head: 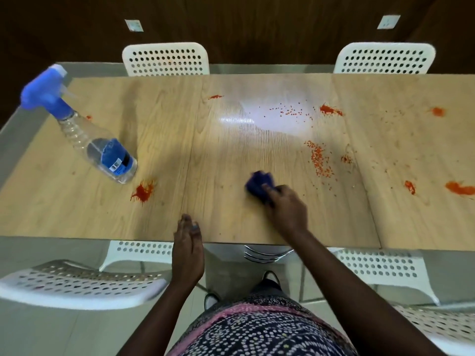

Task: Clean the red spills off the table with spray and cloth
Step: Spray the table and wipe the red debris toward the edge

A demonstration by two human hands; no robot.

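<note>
Wood-grain table fills the view, with white perforated chairs on both long sides and red spills scattered over it: a splat near the front left, beaded red droplets right of centre, and smears toward the right edge. A spray bottle with a blue trigger head stands at the left, untouched. The right hand presses a bunched blue cloth onto the table's middle, fingers curled over it. The left hand rests at the near edge, fingers relaxed and holding nothing. The wiping step looks barely begun; it would go best with firm overlapping strokes toward the droplets, refolding the cloth so red is lifted rather than smeared.
</note>
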